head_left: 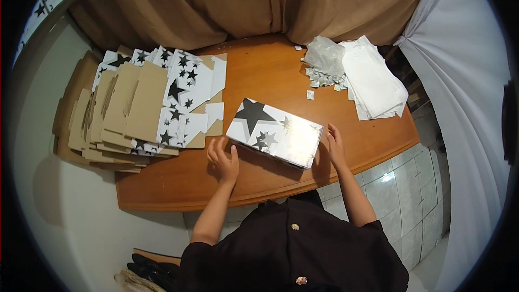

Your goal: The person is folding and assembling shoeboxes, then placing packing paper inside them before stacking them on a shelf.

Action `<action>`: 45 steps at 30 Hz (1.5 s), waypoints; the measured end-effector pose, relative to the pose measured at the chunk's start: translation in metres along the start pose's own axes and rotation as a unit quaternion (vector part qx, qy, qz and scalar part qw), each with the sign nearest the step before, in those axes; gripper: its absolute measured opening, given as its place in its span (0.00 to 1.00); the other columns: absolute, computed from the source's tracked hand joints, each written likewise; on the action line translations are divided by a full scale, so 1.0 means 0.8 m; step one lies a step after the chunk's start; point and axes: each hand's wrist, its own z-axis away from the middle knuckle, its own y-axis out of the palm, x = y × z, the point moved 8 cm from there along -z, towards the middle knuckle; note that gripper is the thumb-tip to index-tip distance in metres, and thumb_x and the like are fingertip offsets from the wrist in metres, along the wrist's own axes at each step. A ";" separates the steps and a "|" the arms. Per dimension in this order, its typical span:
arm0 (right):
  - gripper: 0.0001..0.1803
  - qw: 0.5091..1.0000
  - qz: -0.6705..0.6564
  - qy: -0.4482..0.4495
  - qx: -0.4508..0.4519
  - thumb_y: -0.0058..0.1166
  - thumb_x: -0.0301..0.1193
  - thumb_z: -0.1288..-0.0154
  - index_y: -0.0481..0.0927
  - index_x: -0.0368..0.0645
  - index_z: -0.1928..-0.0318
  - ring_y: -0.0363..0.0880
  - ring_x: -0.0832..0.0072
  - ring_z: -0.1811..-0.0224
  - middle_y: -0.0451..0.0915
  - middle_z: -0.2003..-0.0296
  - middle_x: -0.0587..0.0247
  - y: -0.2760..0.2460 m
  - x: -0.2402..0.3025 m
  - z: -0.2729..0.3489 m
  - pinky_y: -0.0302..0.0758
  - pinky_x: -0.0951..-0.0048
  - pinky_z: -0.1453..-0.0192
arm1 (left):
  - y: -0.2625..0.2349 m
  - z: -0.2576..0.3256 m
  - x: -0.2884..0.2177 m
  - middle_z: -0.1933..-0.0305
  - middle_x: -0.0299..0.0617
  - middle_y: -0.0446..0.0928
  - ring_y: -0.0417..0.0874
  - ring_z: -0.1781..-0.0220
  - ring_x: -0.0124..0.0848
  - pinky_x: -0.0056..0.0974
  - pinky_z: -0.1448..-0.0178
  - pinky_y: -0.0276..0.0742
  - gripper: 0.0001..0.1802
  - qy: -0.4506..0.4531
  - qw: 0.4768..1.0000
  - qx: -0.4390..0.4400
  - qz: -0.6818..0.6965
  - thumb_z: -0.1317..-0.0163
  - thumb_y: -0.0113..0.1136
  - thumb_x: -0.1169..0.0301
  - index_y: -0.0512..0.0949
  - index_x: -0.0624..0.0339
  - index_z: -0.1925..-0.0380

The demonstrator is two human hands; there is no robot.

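**Folded star box held at both ends on the table**

The box [274, 133], white with black and silver stars, lies closed on the wooden table [270, 70], near its front edge, and serves as the landmark here. The left hand [223, 159] sits at the box's left end, fingers loosely curled, fingertips touching or just short of the lower left corner; it is not closed round anything. The right hand [335, 146] lies flat and open against the box's right end, fingers extended along that side. So neither hand grasps the box: both press or steady it from its ends.

Left of the box, well apart, a stack of flat blanks [140, 108] is fanned out, brown card backs and star-printed faces showing. Beyond the box to the right lie a pile of white sheets [373, 81] and a crumpled clear bag [324, 54], with small scraps [319, 80] between them and the box. A brown curtain [243, 0] hangs behind the table.

By my reading, the step in hand is finishing one box: the shape is formed and the hands are squaring or seating its end flaps. The next move likely calls for even pressure from both ends so that the glossy card does not buckle, then a firmer grip to lift it clear.
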 end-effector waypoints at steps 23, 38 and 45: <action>0.70 0.913 -0.032 -0.345 0.216 0.74 0.34 0.60 0.26 0.44 0.32 0.47 0.54 0.31 0.47 0.35 0.44 0.068 0.161 0.148 0.48 0.55 0.31 | -0.150 0.061 -0.204 0.27 0.48 0.22 0.28 0.26 0.35 0.37 0.27 0.30 0.52 -0.209 0.795 0.032 0.569 0.38 0.50 0.72 0.16 0.60 0.36; 0.54 0.662 -0.459 -0.452 0.383 0.64 0.20 0.56 0.38 0.51 0.37 0.57 0.63 0.40 0.54 0.43 0.54 0.179 0.474 0.333 0.54 0.60 0.36 | -0.554 0.098 -0.300 0.26 0.52 0.28 0.30 0.25 0.43 0.46 0.27 0.32 0.64 -0.036 0.978 -0.207 -0.013 0.54 0.63 0.42 0.32 0.57 0.31; 0.57 0.611 -0.556 -0.440 0.352 0.72 0.30 0.56 0.41 0.37 0.35 0.62 0.61 0.43 0.54 0.42 0.48 0.208 0.676 0.465 0.61 0.64 0.39 | -0.771 0.097 -0.322 0.33 0.56 0.55 0.57 0.31 0.48 0.46 0.31 0.54 0.54 0.096 0.866 -0.333 -0.360 0.58 0.73 0.60 0.51 0.66 0.35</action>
